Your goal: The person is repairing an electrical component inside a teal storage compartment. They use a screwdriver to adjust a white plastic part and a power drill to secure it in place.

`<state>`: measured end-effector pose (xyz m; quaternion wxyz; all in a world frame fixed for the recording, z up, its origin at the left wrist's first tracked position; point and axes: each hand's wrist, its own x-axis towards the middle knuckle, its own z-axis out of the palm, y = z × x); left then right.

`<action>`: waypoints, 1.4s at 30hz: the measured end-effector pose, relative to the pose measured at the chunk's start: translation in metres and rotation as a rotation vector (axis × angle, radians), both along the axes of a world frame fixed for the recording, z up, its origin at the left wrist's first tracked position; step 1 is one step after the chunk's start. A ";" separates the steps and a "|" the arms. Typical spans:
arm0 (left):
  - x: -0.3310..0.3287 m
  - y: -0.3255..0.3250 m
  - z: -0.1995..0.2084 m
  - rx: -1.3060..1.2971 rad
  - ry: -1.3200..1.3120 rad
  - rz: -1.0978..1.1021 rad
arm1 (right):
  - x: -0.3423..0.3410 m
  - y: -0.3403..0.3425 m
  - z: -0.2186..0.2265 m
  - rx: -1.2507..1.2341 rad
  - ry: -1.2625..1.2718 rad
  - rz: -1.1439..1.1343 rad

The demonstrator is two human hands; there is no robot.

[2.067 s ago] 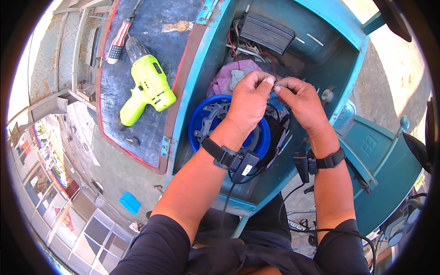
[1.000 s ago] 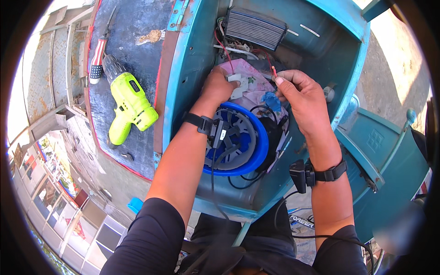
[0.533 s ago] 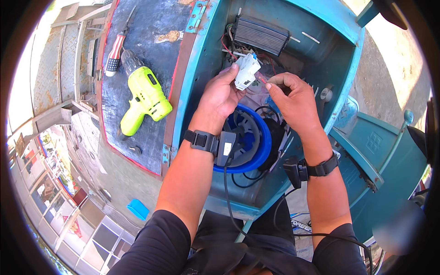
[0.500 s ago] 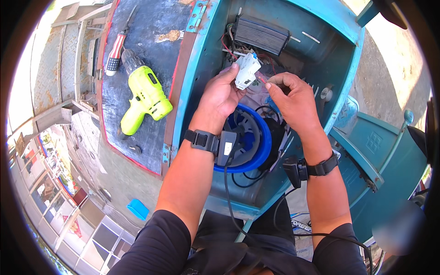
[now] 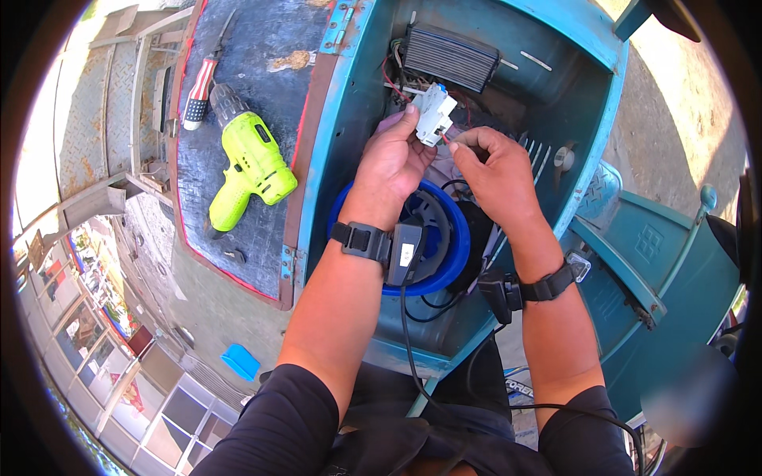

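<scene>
Red wire (image 5: 446, 138) right at the white circuit breaker (image 5: 435, 116): hookup step, I'd say.
My L hand (image 5: 390, 163) grips the breaker over the open teal metal box (image 5: 321, 163), just beyond the blue hard hat (image 5: 457, 266); my R hand (image 5: 502, 170) pinches the wire near its end, by the breaker's lower R side. Can't tell if it's seated. Next move prob. calls for lining up tip w/ terminal, breaker held steady.

- module (image 5: 433, 117): white, a touch of blue
- wire (image 5: 447, 138): red
- box (image 5: 332, 135): teal
- helmet (image 5: 456, 262): blue, grey inside
- drill (image 5: 252, 155): lime green, dark chuck (image 5: 228, 102)
- screwdriver handle (image 5: 200, 94): red-and-white stripes, white-dotted navy
</scene>
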<state>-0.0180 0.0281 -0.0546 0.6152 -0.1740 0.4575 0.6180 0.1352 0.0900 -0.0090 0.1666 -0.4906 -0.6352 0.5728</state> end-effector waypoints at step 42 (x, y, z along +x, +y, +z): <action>-0.007 -0.011 -0.001 0.157 -0.296 0.097 | -0.024 0.020 -0.031 -0.658 0.476 -0.180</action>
